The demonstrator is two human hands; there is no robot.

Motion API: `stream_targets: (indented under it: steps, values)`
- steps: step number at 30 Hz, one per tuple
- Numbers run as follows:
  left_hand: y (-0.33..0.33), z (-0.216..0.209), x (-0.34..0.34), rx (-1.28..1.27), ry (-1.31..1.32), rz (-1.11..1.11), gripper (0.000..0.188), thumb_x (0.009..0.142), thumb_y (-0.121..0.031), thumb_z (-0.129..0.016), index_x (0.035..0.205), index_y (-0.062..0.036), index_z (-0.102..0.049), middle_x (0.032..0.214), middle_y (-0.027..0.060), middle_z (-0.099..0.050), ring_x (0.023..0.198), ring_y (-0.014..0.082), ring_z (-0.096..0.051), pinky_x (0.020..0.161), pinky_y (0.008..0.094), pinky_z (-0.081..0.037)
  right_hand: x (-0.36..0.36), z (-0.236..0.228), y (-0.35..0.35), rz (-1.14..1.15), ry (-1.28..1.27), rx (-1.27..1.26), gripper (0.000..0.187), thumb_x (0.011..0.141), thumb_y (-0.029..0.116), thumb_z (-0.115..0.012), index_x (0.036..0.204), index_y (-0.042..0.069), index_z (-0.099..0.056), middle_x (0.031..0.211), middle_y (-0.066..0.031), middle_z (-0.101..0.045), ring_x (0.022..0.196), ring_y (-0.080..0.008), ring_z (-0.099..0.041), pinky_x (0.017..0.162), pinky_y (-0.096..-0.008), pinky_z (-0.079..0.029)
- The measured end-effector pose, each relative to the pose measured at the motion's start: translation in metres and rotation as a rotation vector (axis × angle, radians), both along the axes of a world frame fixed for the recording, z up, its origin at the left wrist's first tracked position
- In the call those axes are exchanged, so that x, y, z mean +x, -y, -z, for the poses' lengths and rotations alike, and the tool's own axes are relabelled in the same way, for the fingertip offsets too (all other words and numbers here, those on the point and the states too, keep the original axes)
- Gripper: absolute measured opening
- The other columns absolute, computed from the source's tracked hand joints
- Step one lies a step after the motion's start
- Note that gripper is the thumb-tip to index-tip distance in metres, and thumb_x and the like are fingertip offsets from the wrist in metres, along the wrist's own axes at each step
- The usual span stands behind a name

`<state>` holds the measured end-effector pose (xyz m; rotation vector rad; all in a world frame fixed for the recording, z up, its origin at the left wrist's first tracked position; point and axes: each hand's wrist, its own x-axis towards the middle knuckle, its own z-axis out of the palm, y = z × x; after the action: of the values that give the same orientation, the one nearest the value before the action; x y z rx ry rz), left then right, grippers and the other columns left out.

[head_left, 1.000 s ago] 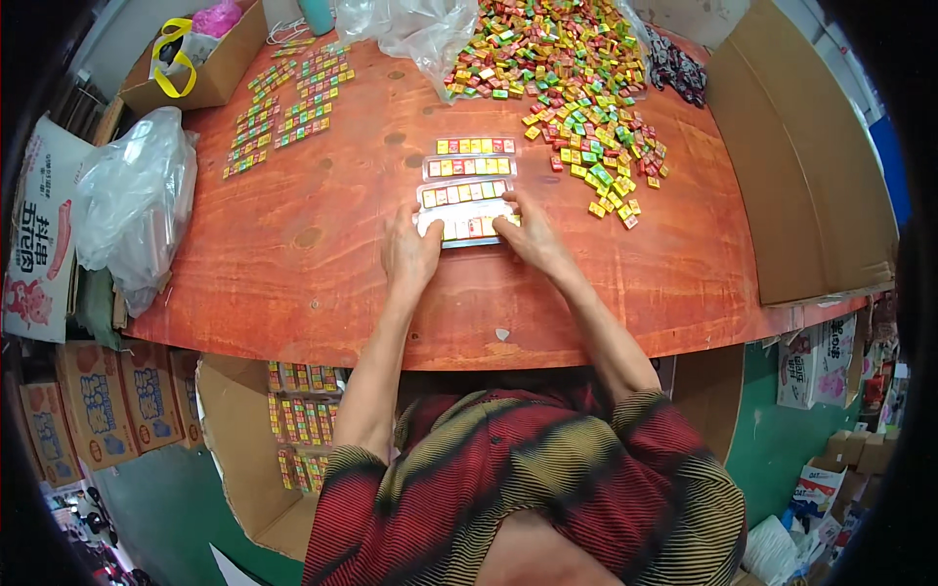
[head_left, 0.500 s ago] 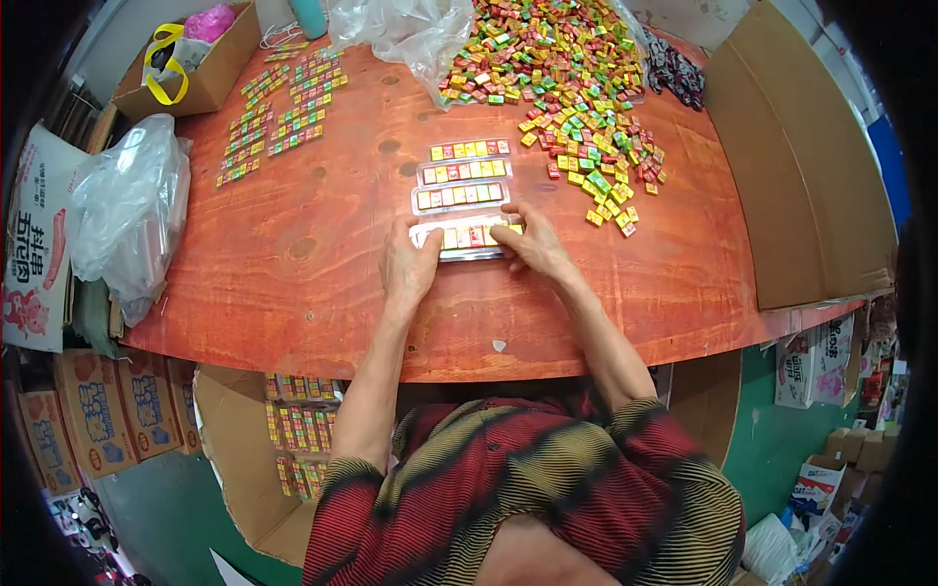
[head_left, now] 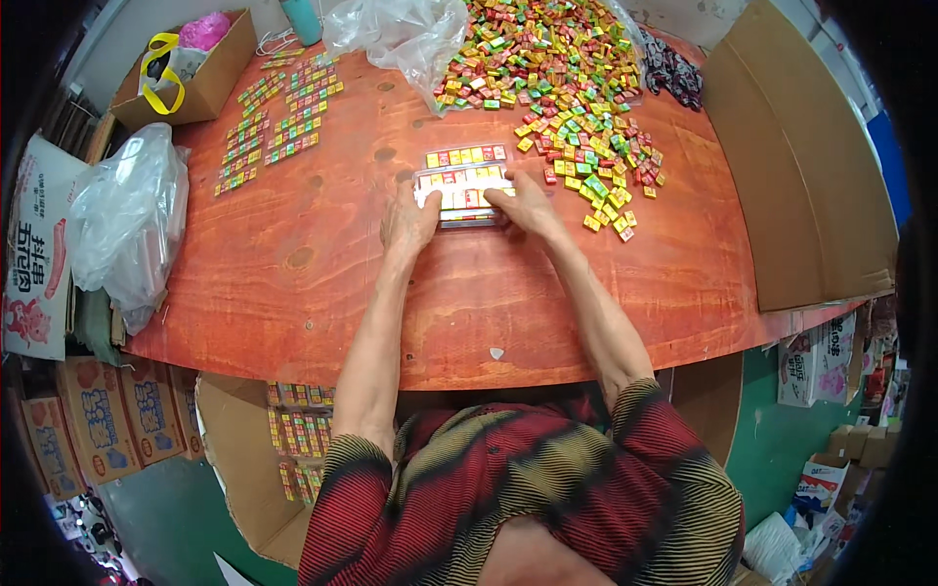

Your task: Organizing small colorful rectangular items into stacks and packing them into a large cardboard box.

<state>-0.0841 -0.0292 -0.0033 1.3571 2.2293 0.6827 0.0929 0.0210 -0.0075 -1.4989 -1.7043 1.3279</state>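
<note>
A clear plastic tray [head_left: 461,200] filled with a row of small red, yellow and white boxes lies between my two hands. My left hand [head_left: 408,223] grips its left end, the thumb on top. At the right end my right hand [head_left: 531,207] holds on in the same way. Directly beneath or in front of it shows the edge of another filled tray [head_left: 469,219]; whether they touch I cannot tell. Just beyond are a filled tray [head_left: 459,177] and, farthest, one more [head_left: 466,156].
A big heap of small coloured boxes [head_left: 557,59] spreads across the back right, beside a clear plastic bag [head_left: 401,39]. Rows of filled packs [head_left: 293,117] lie at the back left. A cardboard panel [head_left: 791,166] borders the right; an open carton [head_left: 244,459] with packs stands below the table edge.
Both hands have moved away from me with the nearest tray. It now overlaps the trays that lay beyond it.
</note>
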Motion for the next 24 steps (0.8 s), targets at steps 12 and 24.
stream_targets:
  steps: [12, 24]
  values:
    - [-0.001, 0.003, -0.005, 0.235, 0.372, -0.088, 0.051, 0.071, -0.032, -0.060, 0.107, 0.0006, -0.044, 0.084, 0.0100, -0.056, 0.066, 0.0151, -0.055, 0.046, 0.0284, -0.043, 0.004, -0.030, 0.003, -0.033, -0.229, -0.183, 0.053, 0.073, 0.026, -0.061, 0.113, -0.002, -0.039, 0.073, -0.0083, -0.056, 0.058, -0.0117, -0.054, 0.042, -0.0229, -0.045]
    - [-0.056, 0.027, -0.032, 0.063, 0.404, -0.012, 0.064, 0.064, -0.033, -0.065, 0.111, 0.0039, -0.044, 0.103, 0.0184, -0.053, 0.092, 0.0195, -0.052, 0.077, 0.0290, -0.042, -0.015, -0.013, -0.038, -0.007, 0.076, -0.103, 0.041, 0.072, 0.031, -0.058, 0.096, -0.002, -0.050, 0.066, -0.0055, -0.058, 0.053, -0.0116, -0.054, 0.045, -0.0244, -0.042]
